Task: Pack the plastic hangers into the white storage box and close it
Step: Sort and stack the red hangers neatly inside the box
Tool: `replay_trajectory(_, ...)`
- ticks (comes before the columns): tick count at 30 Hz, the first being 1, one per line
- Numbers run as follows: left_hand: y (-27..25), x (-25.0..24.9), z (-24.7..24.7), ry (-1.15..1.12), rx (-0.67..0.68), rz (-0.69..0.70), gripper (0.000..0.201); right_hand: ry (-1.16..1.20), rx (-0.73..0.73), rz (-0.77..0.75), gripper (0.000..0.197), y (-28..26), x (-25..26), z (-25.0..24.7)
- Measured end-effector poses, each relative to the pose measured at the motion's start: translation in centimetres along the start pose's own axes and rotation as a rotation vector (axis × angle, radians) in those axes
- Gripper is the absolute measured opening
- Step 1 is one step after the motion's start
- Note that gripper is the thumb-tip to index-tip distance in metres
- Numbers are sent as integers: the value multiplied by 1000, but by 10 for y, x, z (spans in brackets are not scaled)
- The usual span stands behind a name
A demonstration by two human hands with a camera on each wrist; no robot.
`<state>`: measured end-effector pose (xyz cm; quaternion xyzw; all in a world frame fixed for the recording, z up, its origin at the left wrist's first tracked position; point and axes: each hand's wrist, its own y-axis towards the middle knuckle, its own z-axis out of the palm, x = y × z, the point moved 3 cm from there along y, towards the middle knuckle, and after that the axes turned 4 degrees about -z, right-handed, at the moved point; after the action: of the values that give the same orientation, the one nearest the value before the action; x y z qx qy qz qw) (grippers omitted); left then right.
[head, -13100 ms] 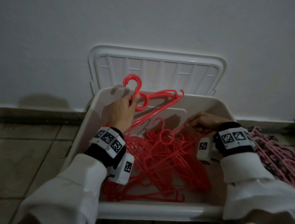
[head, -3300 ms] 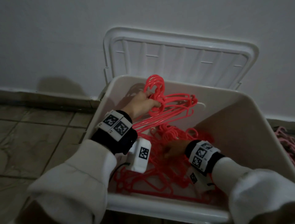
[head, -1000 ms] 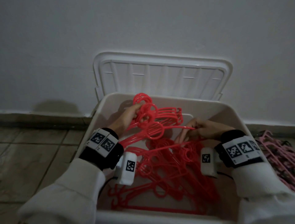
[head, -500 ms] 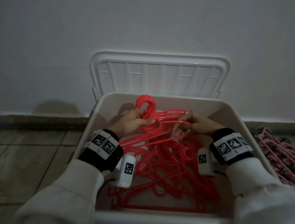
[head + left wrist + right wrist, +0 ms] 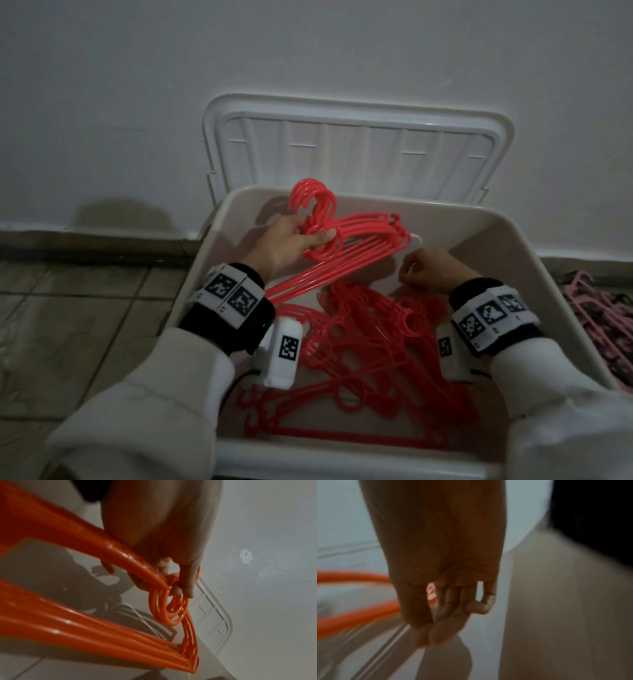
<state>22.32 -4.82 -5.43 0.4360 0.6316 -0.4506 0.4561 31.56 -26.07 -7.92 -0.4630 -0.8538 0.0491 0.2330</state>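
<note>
The white storage box (image 5: pixel 534 248) stands on the floor, its lid (image 5: pixel 356 150) upright against the wall behind it. My left hand (image 5: pixel 291 240) grips a stacked bundle of red plastic hangers (image 5: pixel 363 236) at their necks, just below the hooks, over the box's far left corner. In the left wrist view my fingers (image 5: pixel 187 582) curl round the bundle (image 5: pixel 171 611). My right hand (image 5: pixel 428 269) hovers inside the box to the right of the bundle's ends, fingers loosely bent and holding nothing (image 5: pixel 447 601). A tangle of loose red hangers (image 5: pixel 376 329) covers the box's bottom.
A heap of pink hangers (image 5: pixel 606 322) lies on the floor right of the box. Brown floor tiles (image 5: pixel 85 325) stretch to the left. The white wall rises directly behind the lid.
My right hand has let go of the bundle's ends and drawn back to the right and lower. My left hand keeps the bundle, whose hangers now lie stacked together.
</note>
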Motion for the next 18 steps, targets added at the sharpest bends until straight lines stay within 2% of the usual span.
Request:
replay_trajectory(4,1,1,-1,-11,-31,-13,24,-105,218,-198,21,3,38,43)
replay_trajectory(7,-1,0,0,-23,-39,-21,23,-240,242,-314,34,1,51,75)
replay_trajectory(10,-2,-2,0,4,-29,-13,16,-415,281,-282,40,0,50,103)
replay_trajectory(13,-3,-4,1,23,-23,-6,10,-565,300,-284,32,2,53,117)
replay_trajectory(16,-4,-4,0,43,-30,-2,15,-406,288,-234,35,14,49,124)
replay_trajectory(18,-4,-4,0,57,-36,1,19,-16,298,-48,44,21,38,126)
